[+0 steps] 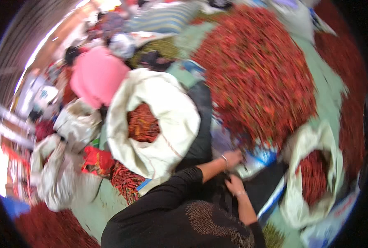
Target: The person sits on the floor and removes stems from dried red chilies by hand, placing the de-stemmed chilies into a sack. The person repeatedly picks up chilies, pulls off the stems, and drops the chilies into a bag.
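My left hand, with a bracelet at its wrist, is at the near edge of a large heap of red chili peppers, over crumpled plastic sheeting. Closer to my body is my right hand, also with a band at the wrist, between my dark-trousered legs. Motion blur hides whether either hand grips anything. Beyond my left leg a big white woven sack, its rim rolled down, holds red chilies. Another open white sack with dark red chilies stands to my right.
A person in a pink top bends over beyond the big sack. More white sacks, a red bag and a small chili pile lie leftward. Dark red chilies spread at lower left and along the right edge.
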`<move>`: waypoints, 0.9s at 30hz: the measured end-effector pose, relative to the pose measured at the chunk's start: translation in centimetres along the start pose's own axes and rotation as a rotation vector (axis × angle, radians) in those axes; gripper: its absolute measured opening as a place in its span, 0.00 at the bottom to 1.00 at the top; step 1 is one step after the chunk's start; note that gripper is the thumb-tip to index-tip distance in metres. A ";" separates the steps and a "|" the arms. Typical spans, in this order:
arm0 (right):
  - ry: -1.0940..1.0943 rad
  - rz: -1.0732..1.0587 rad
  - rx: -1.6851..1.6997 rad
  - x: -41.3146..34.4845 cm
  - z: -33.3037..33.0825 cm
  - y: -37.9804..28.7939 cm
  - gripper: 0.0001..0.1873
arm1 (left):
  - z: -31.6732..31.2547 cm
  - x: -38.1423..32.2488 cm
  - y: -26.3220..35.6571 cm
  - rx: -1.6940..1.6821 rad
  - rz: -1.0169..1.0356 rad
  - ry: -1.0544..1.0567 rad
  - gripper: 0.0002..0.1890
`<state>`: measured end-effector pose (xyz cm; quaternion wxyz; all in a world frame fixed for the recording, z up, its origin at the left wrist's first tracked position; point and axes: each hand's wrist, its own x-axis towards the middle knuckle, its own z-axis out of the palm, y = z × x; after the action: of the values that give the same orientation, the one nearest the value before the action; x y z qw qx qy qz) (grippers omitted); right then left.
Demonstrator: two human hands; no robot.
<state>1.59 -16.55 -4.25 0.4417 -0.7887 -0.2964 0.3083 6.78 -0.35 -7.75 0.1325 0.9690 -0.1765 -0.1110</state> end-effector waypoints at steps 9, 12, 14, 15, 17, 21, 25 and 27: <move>0.448 0.075 0.099 -0.7 -2.0 2.2 0.13 | -3.0 0.2 2.9 -0.484 -0.165 0.301 0.13; 0.579 0.027 0.151 0.2 -2.6 3.3 0.12 | -2.9 0.0 3.2 -0.570 -0.177 0.374 0.12; 0.569 0.145 0.396 0.8 -2.9 5.2 0.11 | -3.9 0.3 4.7 -0.658 -0.180 0.366 0.12; 0.559 0.203 0.520 0.9 -2.8 5.9 0.11 | -4.5 0.2 5.3 -0.728 -0.197 0.365 0.12; 0.457 0.265 0.808 0.5 -3.4 4.8 0.11 | -4.4 -0.3 6.4 -0.879 -0.239 0.361 0.13; 0.411 0.399 1.219 0.1 -3.5 3.2 0.10 | -3.2 -1.1 6.1 -1.237 -0.441 0.325 0.17; 0.366 0.395 1.396 0.2 -3.7 2.6 0.09 | -2.5 -1.2 5.7 -1.409 -0.505 0.293 0.18; 0.367 0.401 1.397 0.0 -3.9 2.4 0.08 | -2.4 -1.1 5.6 -1.421 -0.476 0.282 0.16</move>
<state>4.98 -19.55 -4.72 0.8175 -0.4022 0.1961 0.3627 4.66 -4.50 -3.64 0.7181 0.6677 0.1696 -0.0987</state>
